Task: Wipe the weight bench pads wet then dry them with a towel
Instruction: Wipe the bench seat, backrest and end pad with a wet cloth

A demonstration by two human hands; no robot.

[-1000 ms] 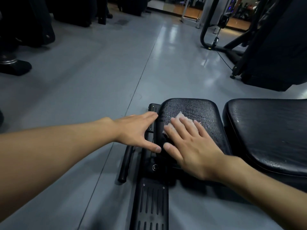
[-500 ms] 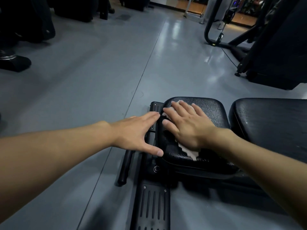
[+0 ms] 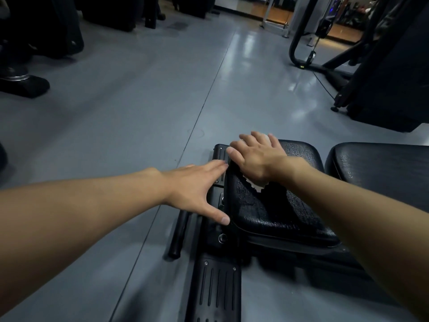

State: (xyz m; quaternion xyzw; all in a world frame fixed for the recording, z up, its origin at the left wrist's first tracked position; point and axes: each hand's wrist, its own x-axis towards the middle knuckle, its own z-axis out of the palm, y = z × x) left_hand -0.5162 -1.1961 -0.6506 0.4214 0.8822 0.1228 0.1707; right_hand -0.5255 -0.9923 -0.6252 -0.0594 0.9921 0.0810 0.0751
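Sliding farther up the frame, the right hand (image 3: 257, 159) now sits at the far left corner of the seat pad (image 3: 278, 212) — fingers flat, pressing the white cloth (image 3: 257, 187) onto it. At centre frame the left hand (image 3: 195, 189) lies released, fingers straight, against the pad's left edge.

Gym, padded bench (image 3: 278, 205), exercise machine (image 3: 380, 73), grey floor (image 3: 139, 112)

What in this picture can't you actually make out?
Head view:
1. Cloth: mostly under the right hand; wet or dry, cannot tell.
2. Second pad: cut off by the right edge.
3. Seat pad: right side hidden by the forearm.
4. Machines at the back: too dark and blurred.
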